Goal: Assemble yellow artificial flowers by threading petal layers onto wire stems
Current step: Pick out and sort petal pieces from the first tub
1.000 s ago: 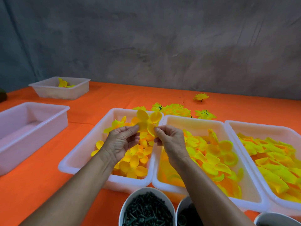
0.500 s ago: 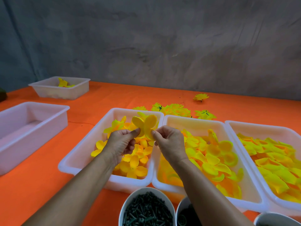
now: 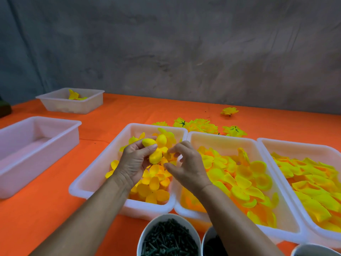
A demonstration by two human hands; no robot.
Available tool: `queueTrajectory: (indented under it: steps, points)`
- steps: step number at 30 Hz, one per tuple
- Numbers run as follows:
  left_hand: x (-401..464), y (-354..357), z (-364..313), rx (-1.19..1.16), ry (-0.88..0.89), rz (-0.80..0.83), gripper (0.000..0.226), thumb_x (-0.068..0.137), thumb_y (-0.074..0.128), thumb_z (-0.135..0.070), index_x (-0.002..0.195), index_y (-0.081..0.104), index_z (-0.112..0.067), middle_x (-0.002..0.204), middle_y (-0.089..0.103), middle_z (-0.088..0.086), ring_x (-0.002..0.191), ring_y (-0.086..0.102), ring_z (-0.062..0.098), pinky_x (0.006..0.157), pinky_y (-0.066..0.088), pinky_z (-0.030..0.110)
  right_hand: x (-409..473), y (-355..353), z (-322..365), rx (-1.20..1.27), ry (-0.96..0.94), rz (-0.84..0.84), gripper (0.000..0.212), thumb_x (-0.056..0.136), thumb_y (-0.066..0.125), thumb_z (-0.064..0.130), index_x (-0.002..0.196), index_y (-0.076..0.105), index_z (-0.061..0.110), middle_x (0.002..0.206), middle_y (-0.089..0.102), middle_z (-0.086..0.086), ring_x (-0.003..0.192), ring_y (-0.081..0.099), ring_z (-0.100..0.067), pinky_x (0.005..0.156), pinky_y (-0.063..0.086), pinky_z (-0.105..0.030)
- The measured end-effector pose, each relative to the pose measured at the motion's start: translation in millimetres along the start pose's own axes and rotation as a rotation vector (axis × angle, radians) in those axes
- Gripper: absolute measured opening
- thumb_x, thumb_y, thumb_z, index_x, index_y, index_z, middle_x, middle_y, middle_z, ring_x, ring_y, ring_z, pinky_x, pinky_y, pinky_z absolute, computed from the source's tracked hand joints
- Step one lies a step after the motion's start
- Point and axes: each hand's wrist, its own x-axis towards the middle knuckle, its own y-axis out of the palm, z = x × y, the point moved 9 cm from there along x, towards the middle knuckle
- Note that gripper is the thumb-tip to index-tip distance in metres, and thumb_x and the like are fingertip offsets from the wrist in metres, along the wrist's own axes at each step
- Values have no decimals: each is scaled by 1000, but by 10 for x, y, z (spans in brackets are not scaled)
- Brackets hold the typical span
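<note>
Behind my table [image 3: 258, 126], spread with an orange cloth, a mottled grey wall [image 3: 184, 52] rises, evenly lit, darker toward its left end.

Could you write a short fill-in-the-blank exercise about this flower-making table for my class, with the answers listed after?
1. The left hand holds a petal layer whose colour is ____.
2. The tablecloth is coloured ____.
3. The round bowl nearest the camera holds dark ____ pieces.
4. The far tray by the wall holds only a few ____.

Answers: yellow; orange; green; petals
</note>
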Motion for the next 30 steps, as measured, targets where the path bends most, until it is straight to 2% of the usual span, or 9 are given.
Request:
queueTrajectory:
  steps: [3,5,9,12,15,19,24,27,30]
  points:
    - [-15,75,-19,31,18,77,35,68,63,-5,103,64,-6,81,63,8,62,59,16,55,52,24,20,-37,-109,338,187,-25,24,83,69,10,106,64,14,106,61,-4,92,60,-12,77,48,-22]
    - [-62,174,-5,126,33,163,33,68,63,-6,101,65,-9,77,64,5,61,61,12,56,52,24,14,-18,-137,555,241,-12,9,91,61,12,96,67,15,92,66,0,78,60,-5,69,49,-20]
    - [-118,256,18,237,56,213,25,70,64,-5,95,66,-11,71,68,-1,64,64,10,59,53,25,-4,-27,-221,684,277,-31,16,89,62,13,79,68,2,69,60,-4,64,52,-10,58,43,-22]
    - [-113,189,-9,307,103,120,7,77,65,-1,82,65,-6,59,65,-3,53,59,7,48,48,19,-1,-27,-238,668,272,-51,18,83,70,10,66,66,16,61,60,3,57,53,-8,54,43,-19]
    - [-94,143,6,354,104,74,4,79,66,-3,80,66,-7,60,66,-3,54,59,7,48,46,19,0,-14,-231,644,258,-60,17,81,71,7,65,64,10,62,53,-7,61,46,-16,55,39,-26]
    - [-77,131,-4,388,99,64,9,79,67,0,80,67,-9,60,65,-3,55,59,6,48,47,17,13,-3,-187,543,208,-46,23,80,71,4,63,57,4,59,39,-7,60,32,-17,53,27,-29]
    - [-89,131,-62,510,170,45,17,78,70,2,74,61,-12,53,55,-4,49,52,5,46,45,17,1,-6,-169,460,201,-62,22,80,72,4,63,59,-2,58,41,-7,58,33,-16,50,27,-26]
    - [-118,164,-115,612,253,29,21,79,71,0,70,58,-15,53,51,-6,49,46,7,46,41,18,-1,-19,-178,434,205,-80,25,79,72,5,60,57,3,56,40,-6,57,33,-15,50,27,-26]
    - [-150,206,-162,722,336,18,23,79,72,-4,70,56,-16,60,49,1,57,43,16,52,40,28,-4,-37,-216,438,233,-96,30,79,73,6,55,55,13,53,41,0,55,33,-12,50,29,-25]
